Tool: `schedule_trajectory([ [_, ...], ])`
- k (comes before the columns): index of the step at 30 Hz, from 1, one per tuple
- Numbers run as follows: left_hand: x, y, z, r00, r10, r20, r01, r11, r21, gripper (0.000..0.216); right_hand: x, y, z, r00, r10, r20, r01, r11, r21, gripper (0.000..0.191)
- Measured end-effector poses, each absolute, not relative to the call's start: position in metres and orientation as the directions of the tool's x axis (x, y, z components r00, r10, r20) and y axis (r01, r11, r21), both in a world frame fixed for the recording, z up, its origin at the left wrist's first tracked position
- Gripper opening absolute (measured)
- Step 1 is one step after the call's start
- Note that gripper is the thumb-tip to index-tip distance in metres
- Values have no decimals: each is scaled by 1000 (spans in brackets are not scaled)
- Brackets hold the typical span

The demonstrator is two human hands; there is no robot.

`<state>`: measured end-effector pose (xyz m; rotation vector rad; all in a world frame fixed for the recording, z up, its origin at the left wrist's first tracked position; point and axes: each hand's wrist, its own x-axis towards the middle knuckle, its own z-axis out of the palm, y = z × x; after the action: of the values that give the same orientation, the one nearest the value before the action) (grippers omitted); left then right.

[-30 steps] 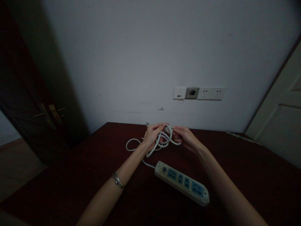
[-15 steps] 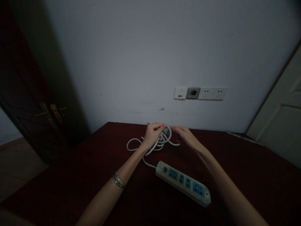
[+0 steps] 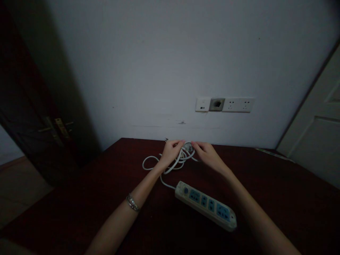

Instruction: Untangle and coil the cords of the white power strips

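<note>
Near the back edge of the table, my left hand (image 3: 172,151) pinches a white power cord (image 3: 173,166), which lies in loose loops. My right hand (image 3: 208,153) has its thumb and fingers closed on the right side of the same loop. Between my hands a grey plug-like piece (image 3: 188,146) shows, partly covered by cord. From the loops the cord runs to a power strip (image 3: 205,205) with blue sockets, lying at a slant nearer to me. Metal prongs (image 3: 166,139) stick out behind my left hand.
The dark red table (image 3: 117,170) meets a white wall. Several wall sockets (image 3: 225,105) sit above its back edge. At the left stands a dark door (image 3: 32,106) with a brass handle; at the right, a pale door (image 3: 316,134). A flat strip (image 3: 276,155) lies at the back right.
My right hand has closed in on the loop, its fingers now pinching the cord instead of reaching flat beside it. My left hand keeps its pinch. The power strip stays put.
</note>
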<state>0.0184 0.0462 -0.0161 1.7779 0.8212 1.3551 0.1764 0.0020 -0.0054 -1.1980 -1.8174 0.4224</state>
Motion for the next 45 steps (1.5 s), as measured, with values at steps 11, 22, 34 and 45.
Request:
schedule_trajectory([
  [11,8,46,-12,478,800,363,107,-463,880,35,179,10,-15,-117,834,539,603,491,-628,44],
  [22,4,52,-14,531,813,241,56,-317,947,27,177,13,-21,-106,855,507,525,481,-702,44],
  [34,9,50,-20,542,782,308,-48,-337,940,30,177,14,-20,-39,931,362,195,363,-911,45],
  [45,12,48,-25,467,742,481,46,-564,825,25,173,7,-9,-154,981,121,-176,94,-980,42],
])
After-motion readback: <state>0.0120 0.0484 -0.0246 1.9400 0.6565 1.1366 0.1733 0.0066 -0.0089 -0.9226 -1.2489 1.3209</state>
